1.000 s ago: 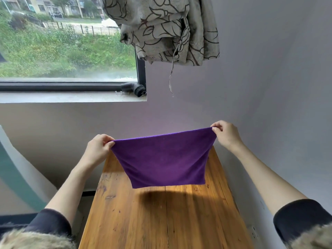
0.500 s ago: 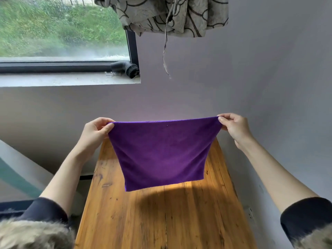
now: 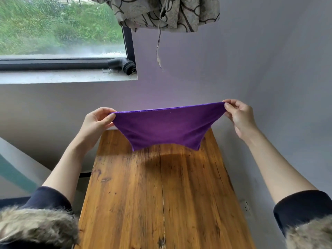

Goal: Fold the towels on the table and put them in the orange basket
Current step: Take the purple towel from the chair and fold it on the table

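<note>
A purple towel (image 3: 167,127) hangs stretched in the air above the far end of the wooden table (image 3: 161,194). My left hand (image 3: 96,123) pinches its top left corner and my right hand (image 3: 239,117) pinches its top right corner. The towel's top edge is pulled taut between them and its lower edge hangs just above the tabletop, the bottom corners drooping. No orange basket is in view.
A grey wall stands right behind the table and along its right side. A window sill (image 3: 68,76) with a black brush-like object (image 3: 124,65) is at the upper left. A patterned curtain (image 3: 165,13) with a dangling cord hangs above.
The towel's lower part has swung away from me and up, so less of it shows. My hands have stayed level and pulled a little further apart.
</note>
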`<state>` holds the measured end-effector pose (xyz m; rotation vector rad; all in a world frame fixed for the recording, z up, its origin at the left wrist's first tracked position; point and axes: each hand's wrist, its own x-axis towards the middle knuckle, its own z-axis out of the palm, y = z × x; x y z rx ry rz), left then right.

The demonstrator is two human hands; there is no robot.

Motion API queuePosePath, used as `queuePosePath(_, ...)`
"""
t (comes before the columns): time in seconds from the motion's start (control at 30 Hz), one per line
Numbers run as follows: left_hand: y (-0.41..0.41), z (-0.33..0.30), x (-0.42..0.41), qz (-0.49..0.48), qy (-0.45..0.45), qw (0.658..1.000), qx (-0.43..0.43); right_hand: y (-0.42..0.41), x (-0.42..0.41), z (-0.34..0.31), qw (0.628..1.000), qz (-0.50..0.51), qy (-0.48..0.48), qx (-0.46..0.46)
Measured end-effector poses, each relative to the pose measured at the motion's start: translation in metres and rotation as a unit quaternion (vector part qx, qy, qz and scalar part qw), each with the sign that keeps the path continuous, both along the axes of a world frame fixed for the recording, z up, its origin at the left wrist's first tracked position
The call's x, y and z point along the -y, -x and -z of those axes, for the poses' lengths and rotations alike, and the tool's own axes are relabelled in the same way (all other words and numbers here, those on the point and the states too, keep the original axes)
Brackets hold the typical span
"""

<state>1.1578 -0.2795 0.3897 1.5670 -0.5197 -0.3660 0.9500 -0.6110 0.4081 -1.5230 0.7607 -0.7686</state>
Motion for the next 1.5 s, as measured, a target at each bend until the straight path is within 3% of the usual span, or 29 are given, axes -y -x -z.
queuePosePath(0.13,0.033,0.017,-0.024,0.022,-0.058,0.998,-0.003,0.04,-0.019,0.025,1.0,-0.021,-0.017,-0.015)
queuePosePath(0.27,0.079,0.065,-0.057,0.054,-0.158,0.985,-0.032,0.09,-0.039,0.081,0.99,-0.068,-0.03,-0.119)
queuePosePath(0.43,0.139,0.141,-0.087,0.099,-0.306,0.938,-0.129,0.149,-0.068,0.164,0.932,-0.118,-0.046,-0.341)
queuePosePath(0.63,0.169,0.179,-0.109,0.153,-0.385,0.887,-0.203,0.186,-0.094,0.202,0.881,-0.145,-0.144,-0.427)
queuePosePath(0.73,0.169,0.18,-0.11,0.159,-0.383,0.883,-0.218,0.191,-0.096,0.201,0.865,-0.167,-0.182,-0.437)
queuePosePath(1.03,0.125,0.189,-0.062,0.025,-0.328,0.937,-0.12,0.154,-0.075,0.207,0.913,-0.086,-0.121,-0.379)
queuePosePath(1.5,0.068,0.264,-0.011,-0.033,-0.405,0.91,-0.083,0.086,-0.037,0.279,0.909,-0.045,-0.028,-0.413)
